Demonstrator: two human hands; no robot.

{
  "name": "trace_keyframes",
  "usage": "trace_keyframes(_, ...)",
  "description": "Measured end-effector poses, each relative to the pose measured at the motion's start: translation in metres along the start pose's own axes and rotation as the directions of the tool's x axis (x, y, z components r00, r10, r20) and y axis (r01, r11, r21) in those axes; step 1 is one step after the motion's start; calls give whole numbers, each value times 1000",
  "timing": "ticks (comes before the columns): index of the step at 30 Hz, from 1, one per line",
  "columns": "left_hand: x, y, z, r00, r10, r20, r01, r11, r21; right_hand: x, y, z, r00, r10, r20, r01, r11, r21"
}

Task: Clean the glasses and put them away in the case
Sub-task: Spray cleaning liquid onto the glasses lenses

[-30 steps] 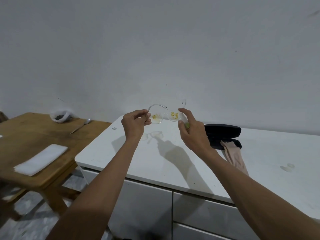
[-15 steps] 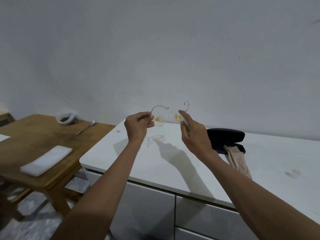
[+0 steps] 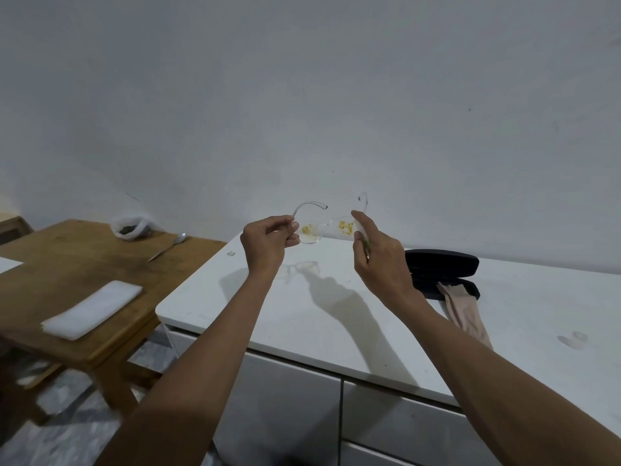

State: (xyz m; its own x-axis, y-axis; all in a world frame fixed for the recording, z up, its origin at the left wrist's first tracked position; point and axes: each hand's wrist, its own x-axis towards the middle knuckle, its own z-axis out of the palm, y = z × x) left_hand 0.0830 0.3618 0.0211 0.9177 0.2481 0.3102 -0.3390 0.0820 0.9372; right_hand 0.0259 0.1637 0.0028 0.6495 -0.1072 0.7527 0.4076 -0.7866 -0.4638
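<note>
Two tables in view: white table (image 3: 336, 317) carries the open black case (image 3: 443, 274) at 3 o'clock of the hands, beige cloth (image 3: 465, 314) trailing from it. Glasses (image 3: 327, 227) held aloft above the table, both lenses smeared yellow. Step in hand: inspection, cleaning not begun. Next move likely calls for fetching the cloth. Left hand (image 3: 267, 243) grip pinched shut on one temple; right hand (image 3: 379, 260) grip closed on the other lens end.
</note>
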Motion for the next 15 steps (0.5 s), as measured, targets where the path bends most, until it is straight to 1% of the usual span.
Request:
trace_keyframes(5, -2, -3, 1, 1000, -4, -4, 4, 1000, 9, 0, 3, -1, 1000, 20, 5, -20, 1000, 6)
trace_keyframes(11, -2, -5, 0, 1000, -3, -5, 3, 1000, 12, -3, 7, 0, 996, 83, -21, -82, 997, 13)
trace_keyframes(15, -1, -8, 1, 1000, -9, -9, 9, 1000, 3, -3, 4, 1, 997, 76, -17, -75, 996, 38)
